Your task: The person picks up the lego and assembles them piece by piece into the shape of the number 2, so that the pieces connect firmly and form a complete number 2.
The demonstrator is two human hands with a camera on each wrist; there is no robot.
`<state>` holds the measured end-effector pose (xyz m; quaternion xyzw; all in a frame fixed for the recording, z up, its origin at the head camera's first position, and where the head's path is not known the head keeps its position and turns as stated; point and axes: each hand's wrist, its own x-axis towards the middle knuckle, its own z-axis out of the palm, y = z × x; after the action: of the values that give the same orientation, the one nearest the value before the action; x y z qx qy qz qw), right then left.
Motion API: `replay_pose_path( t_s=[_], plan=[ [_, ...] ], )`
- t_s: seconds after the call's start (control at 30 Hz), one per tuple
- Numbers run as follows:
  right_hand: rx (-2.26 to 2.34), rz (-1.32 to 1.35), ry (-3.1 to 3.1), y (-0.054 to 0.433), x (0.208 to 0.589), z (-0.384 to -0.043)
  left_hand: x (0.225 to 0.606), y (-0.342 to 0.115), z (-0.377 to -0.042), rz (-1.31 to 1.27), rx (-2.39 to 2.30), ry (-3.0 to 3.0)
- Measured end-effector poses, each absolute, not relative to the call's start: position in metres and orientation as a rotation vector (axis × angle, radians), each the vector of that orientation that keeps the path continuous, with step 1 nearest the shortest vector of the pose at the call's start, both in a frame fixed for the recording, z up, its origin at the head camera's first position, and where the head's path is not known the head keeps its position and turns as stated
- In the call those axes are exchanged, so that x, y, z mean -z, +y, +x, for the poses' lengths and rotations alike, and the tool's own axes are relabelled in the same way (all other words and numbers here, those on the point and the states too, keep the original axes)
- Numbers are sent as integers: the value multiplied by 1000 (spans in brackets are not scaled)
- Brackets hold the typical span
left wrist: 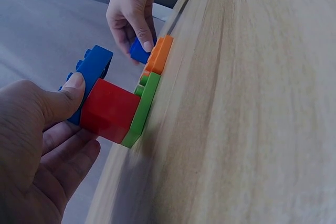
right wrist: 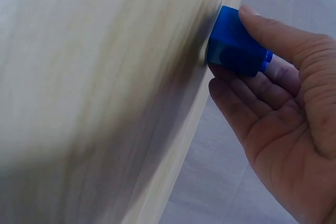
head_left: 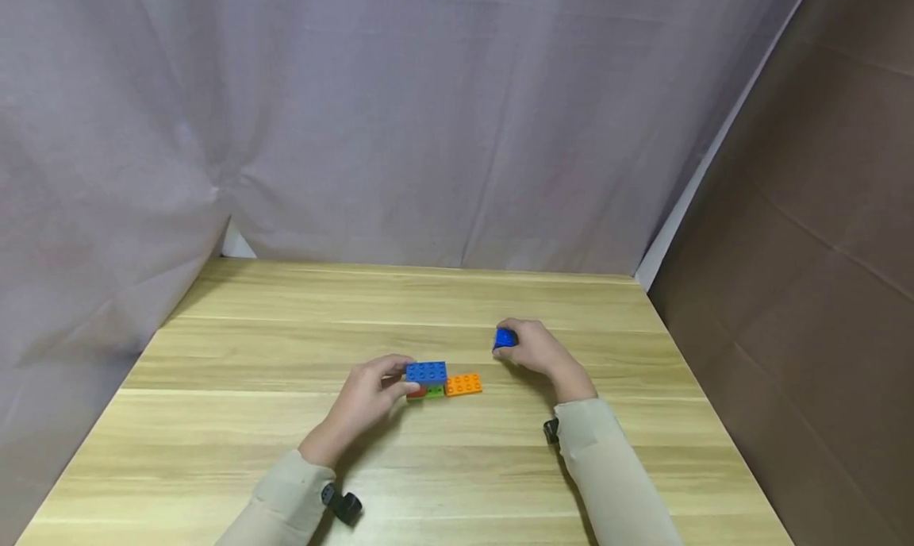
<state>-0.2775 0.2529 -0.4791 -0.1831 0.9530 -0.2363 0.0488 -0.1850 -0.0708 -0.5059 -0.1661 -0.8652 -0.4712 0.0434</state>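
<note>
My left hand (head_left: 370,395) pinches a long blue brick (head_left: 426,371) between thumb and fingers. Beneath that brick, in the left wrist view, a red block (left wrist: 110,110) stands on one end of a flat green brick (left wrist: 143,109). An orange brick (head_left: 464,384) with studs on top lies on the table at the green brick's right end. Farther back and to the right, my right hand (head_left: 535,347) grips a smaller dark blue block (head_left: 505,338). The right wrist view has this blue block (right wrist: 236,43) at the tabletop, thumb on one side and fingers on the other.
The wooden table (head_left: 286,340) runs back to a grey cloth (head_left: 400,133) hung behind it. A brown cloth panel (head_left: 800,236) borders the right side. Each sleeve carries a small black camera at the wrist, such as the left camera (head_left: 343,505).
</note>
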Motion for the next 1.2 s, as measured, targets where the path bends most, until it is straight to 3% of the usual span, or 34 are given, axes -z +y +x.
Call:
replay_pose_path(
  t_s=[1.2],
  plan=[
    [853, -568, 2947, 247, 473, -266, 505, -71, -184, -507, 1445, -2641]
  ],
)
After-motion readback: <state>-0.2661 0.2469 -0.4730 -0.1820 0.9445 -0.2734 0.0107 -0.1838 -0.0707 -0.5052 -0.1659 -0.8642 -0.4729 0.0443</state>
